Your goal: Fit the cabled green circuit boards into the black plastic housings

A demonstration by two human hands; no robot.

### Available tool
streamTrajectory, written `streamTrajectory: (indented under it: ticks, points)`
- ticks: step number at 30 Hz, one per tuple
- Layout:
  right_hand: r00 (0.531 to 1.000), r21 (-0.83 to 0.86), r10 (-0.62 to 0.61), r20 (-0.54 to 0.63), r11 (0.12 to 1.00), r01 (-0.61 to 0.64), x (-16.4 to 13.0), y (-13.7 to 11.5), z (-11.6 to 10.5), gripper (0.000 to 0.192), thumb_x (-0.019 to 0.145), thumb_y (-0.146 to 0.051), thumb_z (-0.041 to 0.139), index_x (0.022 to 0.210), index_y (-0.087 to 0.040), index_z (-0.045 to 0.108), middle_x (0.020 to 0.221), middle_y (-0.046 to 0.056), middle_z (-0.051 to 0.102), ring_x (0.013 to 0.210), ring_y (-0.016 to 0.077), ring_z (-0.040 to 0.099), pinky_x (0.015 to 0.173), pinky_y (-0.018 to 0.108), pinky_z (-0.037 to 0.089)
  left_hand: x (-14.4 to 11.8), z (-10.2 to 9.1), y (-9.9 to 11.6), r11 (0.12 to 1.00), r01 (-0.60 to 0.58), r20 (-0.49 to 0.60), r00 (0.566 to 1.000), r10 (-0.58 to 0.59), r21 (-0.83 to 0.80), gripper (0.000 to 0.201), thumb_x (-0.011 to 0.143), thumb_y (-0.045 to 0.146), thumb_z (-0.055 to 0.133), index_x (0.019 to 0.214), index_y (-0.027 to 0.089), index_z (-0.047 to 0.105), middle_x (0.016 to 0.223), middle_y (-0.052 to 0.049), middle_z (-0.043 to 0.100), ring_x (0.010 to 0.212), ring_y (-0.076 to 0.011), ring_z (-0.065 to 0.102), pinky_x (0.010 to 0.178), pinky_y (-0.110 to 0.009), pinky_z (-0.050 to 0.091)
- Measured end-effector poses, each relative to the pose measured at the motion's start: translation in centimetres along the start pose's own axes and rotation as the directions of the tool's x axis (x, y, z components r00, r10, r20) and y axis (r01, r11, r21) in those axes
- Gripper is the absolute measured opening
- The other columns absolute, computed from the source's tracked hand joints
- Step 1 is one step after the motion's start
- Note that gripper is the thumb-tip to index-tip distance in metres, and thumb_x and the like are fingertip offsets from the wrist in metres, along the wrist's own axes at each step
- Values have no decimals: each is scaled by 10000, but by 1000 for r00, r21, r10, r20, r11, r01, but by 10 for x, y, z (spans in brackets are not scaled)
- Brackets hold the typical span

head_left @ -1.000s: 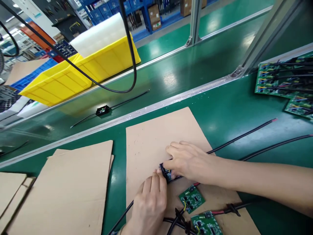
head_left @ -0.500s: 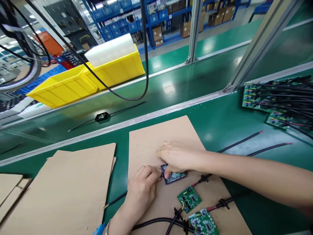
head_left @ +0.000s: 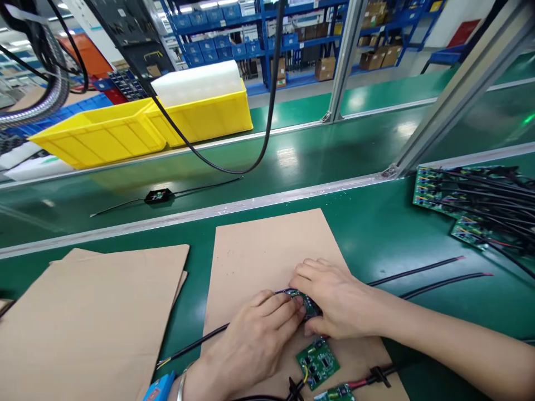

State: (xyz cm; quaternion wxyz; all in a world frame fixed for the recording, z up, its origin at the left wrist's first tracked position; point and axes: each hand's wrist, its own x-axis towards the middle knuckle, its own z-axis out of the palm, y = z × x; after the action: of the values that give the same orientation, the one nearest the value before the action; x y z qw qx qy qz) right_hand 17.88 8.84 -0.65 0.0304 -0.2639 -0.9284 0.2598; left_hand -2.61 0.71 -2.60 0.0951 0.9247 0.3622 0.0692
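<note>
A green circuit board [head_left: 309,307] in a black case lies on a cardboard sheet [head_left: 267,245], mostly covered by both hands. My left hand [head_left: 261,331] presses its bunched fingertips on the board's left side. With fingers at the far edge and thumb at the near edge, my right hand [head_left: 334,295] grips the case from the right. A black cable [head_left: 200,343] runs out leftward from under my left hand to bare wire ends. Just below my hands lies a second green board [head_left: 318,362] with cables; a third board [head_left: 336,394] is cut off by the bottom edge.
Cardboard sheets [head_left: 96,323] are stacked at left. Many cabled boards [head_left: 472,195] are piled at right. Beyond the metal rail [head_left: 251,206] lies a small black box [head_left: 159,196] with wires. Yellow bins [head_left: 200,117] stand behind, and a black cable loop [head_left: 234,170] hangs in front.
My left hand has moved right onto the board, its fingers now over it. My right hand has shifted right and turned to hold the case's right side. The camera view has tilted.
</note>
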Motion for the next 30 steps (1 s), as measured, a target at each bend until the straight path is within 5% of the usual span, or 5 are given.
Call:
streamTrajectory:
  ticks: [7, 12, 17, 24, 30]
  points:
    - [1000, 49, 25, 20, 998, -25, 1, 1, -2, 306, 710, -285, 770, 940, -175, 602, 978, 62, 587, 951, 243, 521, 851, 376, 432, -2, 0, -3, 995, 28, 42, 999, -23, -101, 392, 878, 79, 453, 1254, 122, 558, 1221, -72, 630, 1175, -238, 536, 1038, -374, 436]
    - [999, 186, 39, 9, 982, -40, -20, 17, -16, 566, 763, -371, 785, 1234, -173, 542, 1169, 83, 587, 1088, 239, 520, 930, 333, 418, -10, 2, 3, 992, 77, 27, 997, -74, -98, 464, 840, 82, 449, 1294, 123, 535, 1209, -81, 648, 1094, -253, 594, 983, -409, 501]
    - [990, 177, 100, 95, 977, -116, -41, 21, -21, 84, 903, -159, 566, 956, -214, 599, 902, 8, 612, 871, 181, 559, 752, 282, 430, -21, 4, 5, 998, 61, -70, 995, -63, -31, 440, 843, 129, 462, 1275, 127, 548, 1250, -76, 650, 1053, -255, 629, 925, -399, 542]
    - [996, 49, 43, 73, 998, -47, -26, -2, -5, 177, 912, -74, 395, 878, -163, 545, 893, 76, 601, 822, 208, 539, 731, 317, 415, -18, 3, 8, 997, 69, -78, 994, -71, -28, 408, 837, 174, 524, 1235, 95, 564, 1182, -101, 671, 1039, -252, 628, 912, -378, 538]
    - [935, 28, 2, 355, 1000, -13, 3, -1, -18, 162, 868, -93, 456, 762, -166, 554, 725, 48, 627, 659, 175, 561, 596, 270, 375, -18, 1, 10, 994, 102, -21, 994, -104, -50, 460, 781, 94, 493, 1237, 131, 540, 1159, -82, 665, 1015, -231, 616, 925, -377, 514]
